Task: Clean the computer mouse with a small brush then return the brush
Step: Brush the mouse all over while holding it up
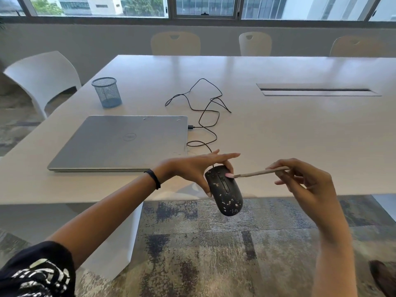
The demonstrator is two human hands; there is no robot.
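A black computer mouse speckled with pale crumbs hangs in the air at the table's near edge, gripped at its front end by my left hand. Its black cable loops back over the table to the laptop's side. My right hand holds a small brush with a thin pale handle. The brush tip touches the mouse near its left button, beside my left thumb.
A closed silver laptop lies on the white table to the left. A blue mesh pen cup stands behind it. A cable slot is at the right rear. Chairs surround the table; patterned carpet lies below.
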